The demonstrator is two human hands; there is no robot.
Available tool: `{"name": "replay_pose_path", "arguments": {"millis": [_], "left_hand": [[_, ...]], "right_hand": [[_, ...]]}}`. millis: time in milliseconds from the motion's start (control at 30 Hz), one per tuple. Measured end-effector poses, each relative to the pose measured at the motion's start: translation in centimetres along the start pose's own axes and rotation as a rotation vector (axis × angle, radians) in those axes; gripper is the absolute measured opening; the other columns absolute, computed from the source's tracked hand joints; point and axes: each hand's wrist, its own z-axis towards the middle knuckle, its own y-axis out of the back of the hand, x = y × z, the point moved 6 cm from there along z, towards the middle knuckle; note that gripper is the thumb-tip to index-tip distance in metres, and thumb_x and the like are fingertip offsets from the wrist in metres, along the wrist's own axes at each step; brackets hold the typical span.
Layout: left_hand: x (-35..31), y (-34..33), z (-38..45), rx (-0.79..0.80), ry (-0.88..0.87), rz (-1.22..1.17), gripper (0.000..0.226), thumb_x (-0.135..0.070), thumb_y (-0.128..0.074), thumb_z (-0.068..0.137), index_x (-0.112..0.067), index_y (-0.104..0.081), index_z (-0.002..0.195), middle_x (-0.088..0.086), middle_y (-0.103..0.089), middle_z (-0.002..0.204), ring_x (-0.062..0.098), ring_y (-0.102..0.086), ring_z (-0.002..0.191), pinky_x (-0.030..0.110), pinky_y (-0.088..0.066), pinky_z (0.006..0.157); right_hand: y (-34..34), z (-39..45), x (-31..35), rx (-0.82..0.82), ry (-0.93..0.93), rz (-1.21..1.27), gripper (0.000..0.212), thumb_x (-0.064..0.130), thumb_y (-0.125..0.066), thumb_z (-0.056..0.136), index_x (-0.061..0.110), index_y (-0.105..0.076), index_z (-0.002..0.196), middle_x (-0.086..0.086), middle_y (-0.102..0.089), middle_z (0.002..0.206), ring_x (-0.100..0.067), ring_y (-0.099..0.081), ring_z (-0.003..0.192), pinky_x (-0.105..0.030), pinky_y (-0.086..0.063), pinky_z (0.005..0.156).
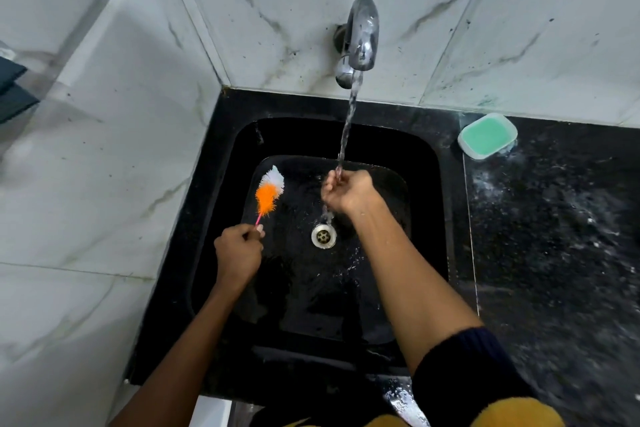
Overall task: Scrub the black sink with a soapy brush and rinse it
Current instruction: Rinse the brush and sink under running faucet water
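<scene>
left hand (pixel 238 250) grips pink handle of orange-and-white bristle brush (pixel 269 194), held over black rectangular sink (pixel 426 184) | right hand (pixel 349 191) cupped, fingers curled, under water stream (pixel 348 125) from chrome tap (pixel 362 33) | green soap dish (pixel 487 136) on black worktop (pixel 554 236)

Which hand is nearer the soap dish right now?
Right. The right hand is under the tap stream, closer to the soap dish; the left hand holds the brush at the sink's far side.
</scene>
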Motion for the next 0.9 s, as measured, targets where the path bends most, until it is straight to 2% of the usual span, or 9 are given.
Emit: {"name": "replay_pose_path", "arguments": {"millis": [133, 233, 267, 333, 400, 533, 633, 800, 900], "left_hand": [[-0.1, 0.3, 0.0, -0.002, -0.016, -0.015, 0.024, -0.02, -0.06, 0.098, -0.007, -0.072, 0.081, 0.011, -0.066, 0.067, 0.013, -0.057, 0.053, 0.008, -0.039, 0.041], [-0.2, 0.3, -0.1, 0.0, -0.015, -0.012, 0.023, -0.02, -0.061, 0.098, -0.009, -0.072, 0.081, 0.01, -0.066, 0.066, 0.012, -0.057, 0.053, 0.007, -0.038, 0.042], [-0.2, 0.2, -0.1, 0.001, -0.013, -0.01, 0.023, -0.02, -0.061, 0.098, -0.01, -0.072, 0.081, 0.009, -0.066, 0.066, 0.012, -0.057, 0.053, 0.006, -0.038, 0.042], [-0.2, 0.2, -0.1, 0.003, -0.013, -0.009, 0.023, -0.021, -0.06, 0.098, -0.01, -0.072, 0.081, 0.009, -0.066, 0.066, 0.011, -0.057, 0.054, 0.006, -0.038, 0.042], [-0.2, 0.2, -0.1, 0.003, -0.015, -0.014, 0.024, -0.02, -0.06, 0.098, -0.01, -0.072, 0.081, 0.01, -0.067, 0.067, 0.011, -0.057, 0.054, 0.007, -0.038, 0.042], [-0.1, 0.1, 0.0, 0.004, -0.024, 0.007, 0.024, -0.021, -0.06, 0.099, -0.011, -0.071, 0.081, 0.009, -0.067, 0.067, 0.012, -0.057, 0.054, 0.007, -0.038, 0.041], [-0.3, 0.1, 0.1, 0.008, -0.035, 0.006, 0.024, -0.021, -0.059, 0.099, -0.01, -0.071, 0.081, 0.008, -0.066, 0.066, 0.012, -0.057, 0.053, 0.007, -0.038, 0.041], [-0.4, 0.3, 0.3, -0.012, -0.045, 0.003, 0.024, -0.02, -0.06, 0.098, -0.01, -0.071, 0.079, 0.01, -0.066, 0.065, 0.012, -0.055, 0.052, 0.009, -0.039, 0.042], [-0.3, 0.5, 0.1, -0.024, -0.047, 0.002, 0.024, -0.021, -0.06, 0.098, -0.011, -0.07, 0.079, 0.009, -0.066, 0.065, 0.011, -0.055, 0.052, 0.015, -0.042, 0.045]], "right_hand": [[-1.6, -0.6, 1.6, 0.074, -0.012, 0.05, 0.034, 0.01, -0.025, 0.095, 0.015, -0.042, 0.066, 0.001, -0.041, 0.057, -0.01, -0.032, 0.046, -0.021, -0.023, 0.049], [-2.9, -2.3, 6.5, 0.12, 0.143, 0.28, 0.041, 0.015, -0.028, 0.104, 0.005, -0.058, 0.077, -0.008, -0.062, 0.06, -0.016, -0.058, 0.049, -0.021, -0.047, 0.051], [-3.3, -3.1, 8.5, 0.164, 0.234, 0.369, 0.041, 0.015, -0.028, 0.105, -0.002, -0.061, 0.088, -0.017, -0.068, 0.072, -0.022, -0.068, 0.064, -0.023, -0.055, 0.061], [-3.4, -4.1, 12.1, 0.214, 0.374, 0.492, 0.038, 0.009, -0.027, 0.104, -0.009, -0.06, 0.1, -0.026, -0.068, 0.091, -0.032, -0.069, 0.089, -0.035, -0.055, 0.089], [-2.6, -4.2, 14.1, 0.175, 0.434, 0.535, 0.035, 0.004, -0.026, 0.101, -0.008, -0.059, 0.094, -0.023, -0.063, 0.092, -0.033, -0.064, 0.089, -0.042, -0.05, 0.098], [0.5, -2.3, 13.0, 0.02, 0.428, 0.413, 0.034, 0.004, -0.026, 0.096, 0.0, -0.054, 0.077, -0.016, -0.055, 0.081, -0.024, -0.057, 0.072, -0.037, -0.054, 0.092], [1.6, -0.7, 8.8, -0.041, 0.307, 0.15, 0.036, 0.004, -0.026, 0.093, 0.002, -0.054, 0.071, -0.015, -0.059, 0.071, -0.024, -0.058, 0.06, -0.031, -0.057, 0.063], [0.1, 0.0, 1.4, -0.004, 0.057, -0.053, 0.042, 0.014, -0.028, 0.098, 0.003, -0.058, 0.072, -0.011, -0.058, 0.069, -0.018, -0.053, 0.061, -0.026, -0.042, 0.061], [-0.7, 0.3, -0.5, -0.033, 0.022, -0.067, 0.039, 0.013, -0.028, 0.097, 0.011, -0.052, 0.066, -0.005, -0.051, 0.063, -0.015, -0.044, 0.053, -0.024, -0.034, 0.051]]}}
